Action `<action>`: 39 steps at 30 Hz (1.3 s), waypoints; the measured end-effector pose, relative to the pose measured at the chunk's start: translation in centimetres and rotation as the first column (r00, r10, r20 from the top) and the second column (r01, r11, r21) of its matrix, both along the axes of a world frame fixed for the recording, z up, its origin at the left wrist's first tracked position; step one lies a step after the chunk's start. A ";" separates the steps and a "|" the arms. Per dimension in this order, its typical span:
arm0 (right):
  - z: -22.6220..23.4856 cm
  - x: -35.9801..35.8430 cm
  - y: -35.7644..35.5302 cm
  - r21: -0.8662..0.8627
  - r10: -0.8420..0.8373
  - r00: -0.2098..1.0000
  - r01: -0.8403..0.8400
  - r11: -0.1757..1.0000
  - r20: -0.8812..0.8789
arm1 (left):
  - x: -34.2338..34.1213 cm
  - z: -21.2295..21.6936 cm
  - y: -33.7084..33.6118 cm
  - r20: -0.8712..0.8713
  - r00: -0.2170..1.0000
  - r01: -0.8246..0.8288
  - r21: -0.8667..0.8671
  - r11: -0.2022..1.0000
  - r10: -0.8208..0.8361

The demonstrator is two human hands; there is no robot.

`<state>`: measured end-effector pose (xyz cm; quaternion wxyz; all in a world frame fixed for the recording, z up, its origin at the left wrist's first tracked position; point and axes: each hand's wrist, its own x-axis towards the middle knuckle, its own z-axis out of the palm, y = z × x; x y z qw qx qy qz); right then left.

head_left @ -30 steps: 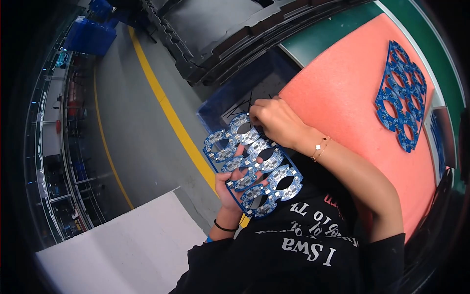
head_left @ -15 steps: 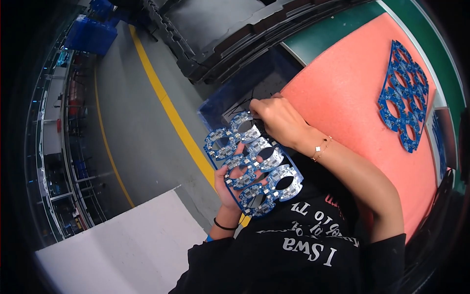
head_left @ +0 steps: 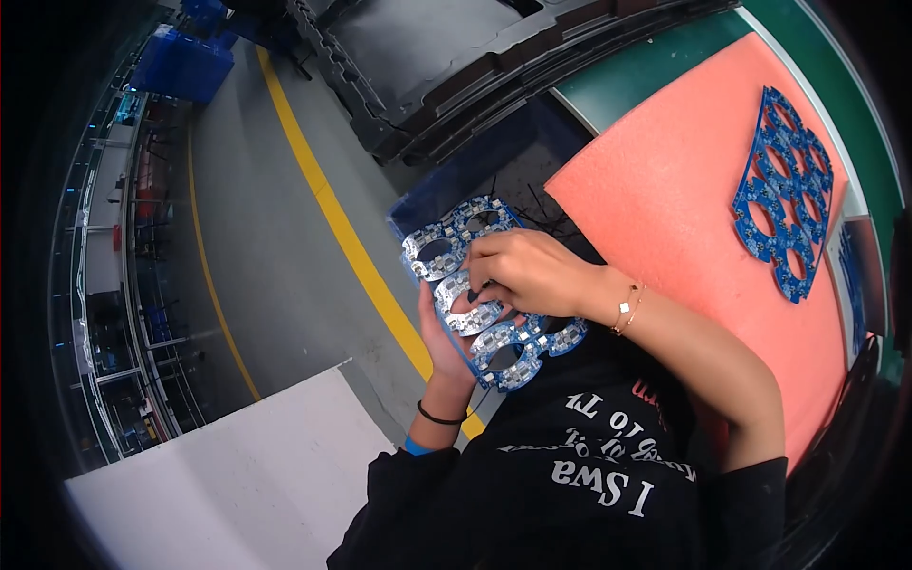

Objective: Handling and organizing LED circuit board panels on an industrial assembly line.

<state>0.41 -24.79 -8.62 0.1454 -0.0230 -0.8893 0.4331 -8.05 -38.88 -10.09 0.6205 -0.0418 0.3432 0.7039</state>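
My left hand [head_left: 445, 347] grips a blue circuit board panel [head_left: 465, 321] by its left edge, with fingers beneath it that show through the cut-outs. The panel carries several ring-shaped boards covered in small parts. Over its middle, my right hand [head_left: 532, 271] is closed in a pinch at one ring's opening. A small dark bit shows at the fingertips, too small to name. Part of the panel's right side is hidden under the right hand. Beyond the panel sits a blue bin [head_left: 418, 204] with thin black strips [head_left: 546, 204] in it.
A second blue circuit board panel [head_left: 787, 190] lies on a pink foam sheet [head_left: 665, 171] at the right. Black plastic trays [head_left: 456, 104] are stacked at the far side. A white surface [head_left: 237, 475] is at the lower left, beside a floor with a yellow line [head_left: 328, 204].
My right hand has moved from the panel's far end, near the bin, back toward me over its middle. The held panel has shifted slightly away from me and changed its tilt.
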 end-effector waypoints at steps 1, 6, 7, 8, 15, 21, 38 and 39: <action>-0.1 0.0 0.2 -0.058 0.020 0.999 -0.018 0.998 0.035 | 0.0 0.5 0.4 -0.003 1.000 -0.014 -0.060 0.998 0.014; 0.5 0.1 0.9 -0.024 -0.001 0.993 0.004 1.000 0.114 | -0.3 0.1 0.8 -0.038 0.998 0.042 -0.033 0.999 -0.043; 0.5 0.1 0.9 -0.026 -0.020 0.989 0.024 0.999 0.144 | -0.3 0.3 1.0 -0.054 0.998 0.034 -0.075 0.997 -0.038; 0.4 0.1 0.9 -0.027 -0.022 0.989 0.026 0.999 0.144 | -0.2 0.5 1.2 -0.069 0.997 0.025 -0.117 0.993 -0.033; 0.5 -0.2 1.2 -0.157 -0.180 0.983 0.183 0.970 0.035 | -0.8 0.4 2.2 -0.033 0.999 -0.021 -0.037 0.999 0.019; 1.2 -0.2 0.6 -0.024 -0.142 0.989 0.141 0.990 -0.041 | -1.0 -0.1 2.1 0.020 0.999 -0.035 -0.020 0.999 0.035; 0.6 -0.3 0.0 0.048 -0.203 0.970 0.211 0.976 -0.137 | 1.6 1.9 4.6 -0.405 0.914 -0.179 -0.323 0.929 0.035; 0.6 -0.3 0.1 0.047 -0.203 0.969 0.211 0.976 -0.137 | 1.7 1.6 4.6 -0.394 0.918 -0.177 -0.323 0.930 0.038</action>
